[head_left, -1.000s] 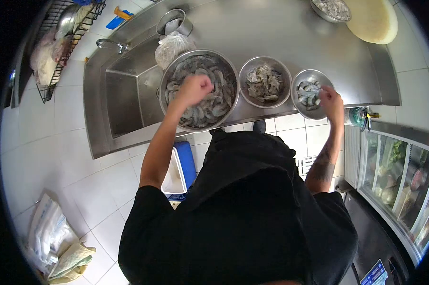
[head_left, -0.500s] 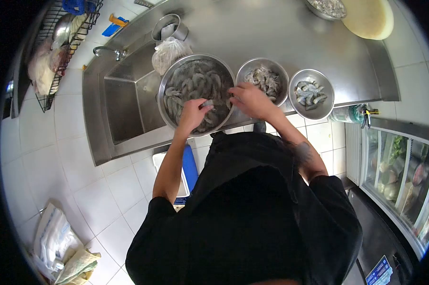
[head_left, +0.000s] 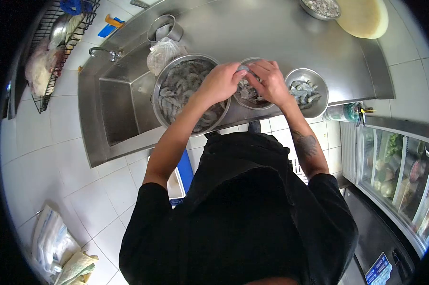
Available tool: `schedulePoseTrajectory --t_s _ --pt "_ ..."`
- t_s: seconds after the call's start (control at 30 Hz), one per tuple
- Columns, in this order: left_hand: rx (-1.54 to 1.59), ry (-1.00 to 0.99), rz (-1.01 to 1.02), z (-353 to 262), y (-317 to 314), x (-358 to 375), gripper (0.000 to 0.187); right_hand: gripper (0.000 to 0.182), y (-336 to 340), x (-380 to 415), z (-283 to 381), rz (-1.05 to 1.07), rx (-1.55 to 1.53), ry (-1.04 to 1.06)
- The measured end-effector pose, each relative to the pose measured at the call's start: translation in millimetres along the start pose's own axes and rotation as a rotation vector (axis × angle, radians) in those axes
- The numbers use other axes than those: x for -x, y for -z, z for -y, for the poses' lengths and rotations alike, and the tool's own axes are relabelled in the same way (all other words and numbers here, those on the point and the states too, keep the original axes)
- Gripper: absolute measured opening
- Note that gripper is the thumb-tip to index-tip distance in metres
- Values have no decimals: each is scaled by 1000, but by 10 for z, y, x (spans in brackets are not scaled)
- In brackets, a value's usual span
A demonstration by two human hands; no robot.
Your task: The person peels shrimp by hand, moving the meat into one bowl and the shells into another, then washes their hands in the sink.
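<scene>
Over the middle bowl of shells (head_left: 248,93), my left hand (head_left: 221,81) and my right hand (head_left: 270,81) come together, fingers closed on one small grey shrimp (head_left: 243,68). Most of the shrimp is hidden by the fingers. To the left, a large steel bowl (head_left: 156,95) holds many grey whole shrimp (head_left: 181,85). On the right, a smaller steel bowl (head_left: 324,95) contains several peeled-looking shrimp (head_left: 304,91), beside my right wrist.
A sink basin (head_left: 117,114) with a faucet (head_left: 105,53) lies left. A plastic bag (head_left: 164,54) and steel pot (head_left: 175,32) stand behind the large bowl. At the back right are another bowl (head_left: 321,17) and a round board (head_left: 366,19). A glass-door fridge (head_left: 400,166) is right.
Both hands have moved up and right, from the large bowl to above the middle bowl, and are now together with a shrimp between them. The view has shifted slightly.
</scene>
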State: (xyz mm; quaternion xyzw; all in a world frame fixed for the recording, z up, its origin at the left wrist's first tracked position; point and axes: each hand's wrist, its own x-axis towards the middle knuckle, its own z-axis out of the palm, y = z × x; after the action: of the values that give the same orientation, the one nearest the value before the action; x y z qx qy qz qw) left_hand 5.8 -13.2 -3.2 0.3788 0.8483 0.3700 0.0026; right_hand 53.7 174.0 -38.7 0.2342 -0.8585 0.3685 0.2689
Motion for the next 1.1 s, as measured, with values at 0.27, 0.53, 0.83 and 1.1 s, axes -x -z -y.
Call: schedulePoseTrajectory --t_s 0.27,0.53,0.83,1.1 --pt "-155 140 -51 89 -660 -201 26 21 2 402 -78 90 43 -457" --pt "61 196 113 433 -425 -85 29 28 -69 499 -96 -59 137 -320" --pt "860 396 266 311 -159 -22 17 12 183 293 -102 248 -92 -160" --pt "1013 549 335 152 83 9 13 13 296 307 27 148 -333 -226"
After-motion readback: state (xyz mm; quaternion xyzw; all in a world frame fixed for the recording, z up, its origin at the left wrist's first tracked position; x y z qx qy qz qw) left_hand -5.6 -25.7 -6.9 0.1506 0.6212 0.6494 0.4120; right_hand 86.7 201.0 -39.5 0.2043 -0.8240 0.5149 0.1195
